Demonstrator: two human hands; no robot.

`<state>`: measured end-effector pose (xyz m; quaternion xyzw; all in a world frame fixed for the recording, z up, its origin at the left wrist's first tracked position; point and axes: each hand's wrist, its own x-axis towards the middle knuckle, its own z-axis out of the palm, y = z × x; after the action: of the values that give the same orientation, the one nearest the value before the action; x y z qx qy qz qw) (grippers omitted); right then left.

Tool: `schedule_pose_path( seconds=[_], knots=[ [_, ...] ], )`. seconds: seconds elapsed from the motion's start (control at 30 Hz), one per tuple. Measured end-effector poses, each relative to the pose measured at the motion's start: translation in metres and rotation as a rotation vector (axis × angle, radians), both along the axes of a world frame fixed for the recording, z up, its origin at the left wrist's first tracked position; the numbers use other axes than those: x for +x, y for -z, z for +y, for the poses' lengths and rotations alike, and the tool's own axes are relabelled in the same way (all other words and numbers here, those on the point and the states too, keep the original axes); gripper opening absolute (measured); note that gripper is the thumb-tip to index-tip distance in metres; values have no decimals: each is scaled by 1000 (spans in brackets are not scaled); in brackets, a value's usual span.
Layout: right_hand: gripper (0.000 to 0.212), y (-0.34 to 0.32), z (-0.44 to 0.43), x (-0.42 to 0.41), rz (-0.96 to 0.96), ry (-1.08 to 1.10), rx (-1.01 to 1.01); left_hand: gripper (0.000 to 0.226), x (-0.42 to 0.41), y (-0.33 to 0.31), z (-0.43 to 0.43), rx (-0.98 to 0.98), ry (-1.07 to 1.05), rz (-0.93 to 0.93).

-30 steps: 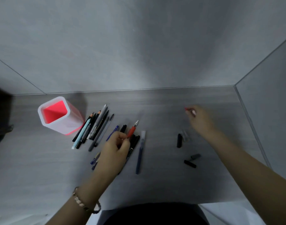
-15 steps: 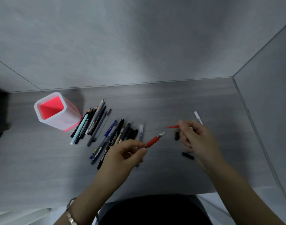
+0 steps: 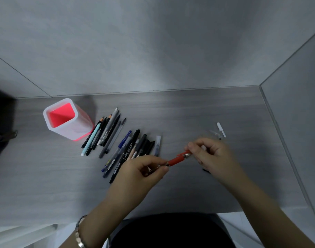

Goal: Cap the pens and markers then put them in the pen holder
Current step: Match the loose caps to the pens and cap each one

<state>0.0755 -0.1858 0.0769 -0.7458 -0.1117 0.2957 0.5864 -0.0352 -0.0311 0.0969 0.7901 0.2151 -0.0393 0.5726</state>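
Observation:
My left hand [image 3: 144, 174] pinches the barrel of a red pen [image 3: 176, 160] above the desk's middle. My right hand [image 3: 213, 156] holds a red cap [image 3: 186, 152] right at the pen's metal tip. The white pen holder with a red inside [image 3: 63, 120] stands upright at the back left. Beside it lies a bunch of pencils and pens [image 3: 103, 133], and a second bunch of dark pens and markers [image 3: 131, 151] lies nearer my left hand, partly hidden by it.
A white cap [image 3: 221, 129] and a clear cap [image 3: 214, 133] lie at the back right. The end of a black cap [image 3: 206, 170] peeks out under my right hand. Grey walls close the desk [image 3: 45, 176] at the back and right.
Both hands have come together: the right hand brought the red cap onto the pen's tip, which was bare half a second ago. A second ago the left hand was lifting the pen from the pile.

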Motion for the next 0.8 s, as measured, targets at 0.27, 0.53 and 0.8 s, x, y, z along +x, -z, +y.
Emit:
schedule_pose_path(
  seconds=[0.27, 0.53, 0.8],
  knots=[
    [19, -1, 2, -9, -17, -40, 41, 24, -3, -7, 3, -78, -34, 14],
    [17, -4, 10, -3, -103, -226, 5, 13, -7, -4, 12, -896, -161, 488],
    [20, 30, 22, -5, -96, -153, -272, 17, -21, 43, 35, 339, -183, 218]
  ],
)
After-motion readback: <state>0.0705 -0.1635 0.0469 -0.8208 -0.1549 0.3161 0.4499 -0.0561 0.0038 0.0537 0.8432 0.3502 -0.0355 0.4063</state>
